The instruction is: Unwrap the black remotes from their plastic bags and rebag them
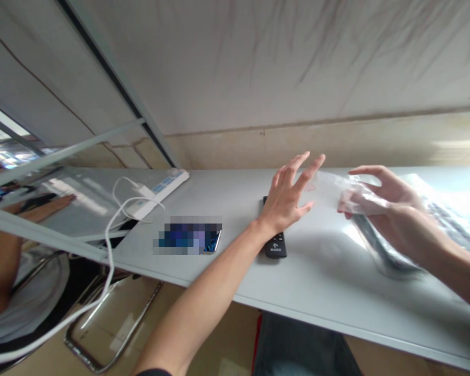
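Note:
My left hand [285,197] is spread above a black remote control [276,248], hiding its middle. The remote lies on the grey table [317,284] with its lower buttons showing. To the right, my right hand [401,211] has its fingers closed on a thin clear plastic bag [331,187], which stretches toward my left fingertips. I cannot tell whether those fingertips touch it. Beneath my right hand, a dark item in clear plastic wrap [395,269] lies on the table, partly covered.
A phone [211,241], partly blurred out, lies left of the remote. Behind it sits a white power strip [162,192] with a white cable [108,250] hanging over the edge. More plastic packaging [454,219] is at right. Another person's arm [43,213] rests beyond the metal frame.

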The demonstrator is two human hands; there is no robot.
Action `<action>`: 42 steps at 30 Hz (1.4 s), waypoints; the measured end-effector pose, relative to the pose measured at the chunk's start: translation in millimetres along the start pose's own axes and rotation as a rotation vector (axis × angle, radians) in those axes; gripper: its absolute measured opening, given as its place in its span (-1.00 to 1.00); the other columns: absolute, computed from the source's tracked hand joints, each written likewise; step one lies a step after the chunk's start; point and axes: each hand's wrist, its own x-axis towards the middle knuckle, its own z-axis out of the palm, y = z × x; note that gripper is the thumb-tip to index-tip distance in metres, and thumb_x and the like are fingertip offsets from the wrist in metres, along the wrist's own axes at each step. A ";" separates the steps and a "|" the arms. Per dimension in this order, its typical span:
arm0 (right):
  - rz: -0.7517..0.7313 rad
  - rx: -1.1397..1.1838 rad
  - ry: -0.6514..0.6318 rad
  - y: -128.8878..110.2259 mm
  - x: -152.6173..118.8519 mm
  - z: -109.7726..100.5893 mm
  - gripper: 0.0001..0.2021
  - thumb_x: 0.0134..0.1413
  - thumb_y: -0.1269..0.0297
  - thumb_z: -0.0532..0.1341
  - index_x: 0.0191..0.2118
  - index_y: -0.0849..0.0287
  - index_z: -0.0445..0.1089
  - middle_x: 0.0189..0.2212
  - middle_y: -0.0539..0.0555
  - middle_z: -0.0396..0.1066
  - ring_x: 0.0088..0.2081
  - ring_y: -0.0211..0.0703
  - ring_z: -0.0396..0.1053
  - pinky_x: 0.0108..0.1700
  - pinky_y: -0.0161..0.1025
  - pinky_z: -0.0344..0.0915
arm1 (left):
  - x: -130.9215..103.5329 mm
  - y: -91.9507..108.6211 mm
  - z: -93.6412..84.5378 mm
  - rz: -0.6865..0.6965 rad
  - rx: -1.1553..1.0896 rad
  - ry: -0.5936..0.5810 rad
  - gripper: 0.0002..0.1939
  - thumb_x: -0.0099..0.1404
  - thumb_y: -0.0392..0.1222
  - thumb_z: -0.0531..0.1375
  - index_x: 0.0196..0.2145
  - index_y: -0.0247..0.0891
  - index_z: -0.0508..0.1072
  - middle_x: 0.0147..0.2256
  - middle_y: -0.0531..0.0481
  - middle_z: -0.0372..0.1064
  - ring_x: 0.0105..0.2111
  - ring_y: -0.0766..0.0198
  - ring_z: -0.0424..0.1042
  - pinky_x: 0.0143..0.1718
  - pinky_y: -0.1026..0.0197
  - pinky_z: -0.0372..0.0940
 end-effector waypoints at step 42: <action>-0.192 -0.466 0.009 10.2 -1.1 -1.2 -0.73 0.26 -0.09 0.41 -0.10 -0.07 0.69 -0.32 0.08 0.54 -0.43 -0.13 0.42 -0.45 -0.13 0.38 | 4.4 9.3 -14.1 0.022 0.236 -0.253 -0.52 0.54 -0.45 0.05 0.29 -0.23 0.48 0.06 -0.14 0.55 0.20 0.05 0.39 0.26 -0.03 0.31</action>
